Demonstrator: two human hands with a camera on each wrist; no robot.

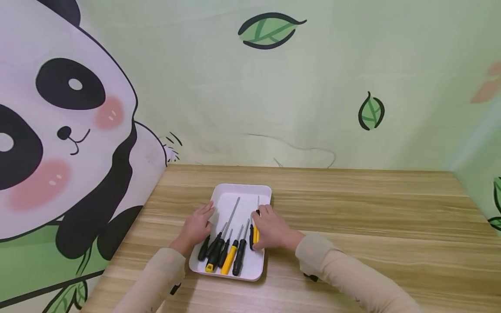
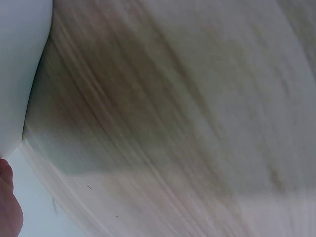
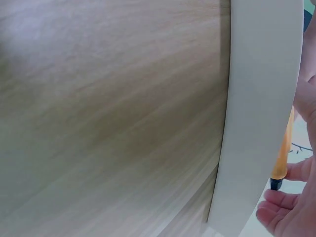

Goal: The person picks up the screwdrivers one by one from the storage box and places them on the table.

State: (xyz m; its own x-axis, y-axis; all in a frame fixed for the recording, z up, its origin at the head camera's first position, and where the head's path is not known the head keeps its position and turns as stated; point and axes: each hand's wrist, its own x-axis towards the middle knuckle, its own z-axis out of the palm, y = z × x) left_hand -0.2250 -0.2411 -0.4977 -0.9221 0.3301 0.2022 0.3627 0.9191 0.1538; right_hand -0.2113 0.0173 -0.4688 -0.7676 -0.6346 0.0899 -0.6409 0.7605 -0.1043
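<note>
A white tray (image 1: 244, 190) holds several screwdrivers. My left hand (image 1: 195, 225) rests on the tray's left rim with its fingers extended, close to a short black screwdriver handle (image 1: 204, 248). At the right side, my right hand (image 1: 272, 227) pinches a yellow screwdriver (image 1: 256, 234) between thumb and fingers; the right wrist view shows its yellow handle (image 3: 285, 150) and black collar. Beside it lies a black screwdriver (image 1: 252, 238), partly hidden by that hand. Farther left are a yellow-handled screwdriver (image 1: 229, 259), a thick black one (image 1: 240, 257) and a long-shafted one (image 1: 233, 214).
The tray stands on a wood-grain table (image 1: 364, 208). Behind the table hangs a pale green backdrop (image 1: 195, 87) with a large panda (image 1: 35, 130) and leaves.
</note>
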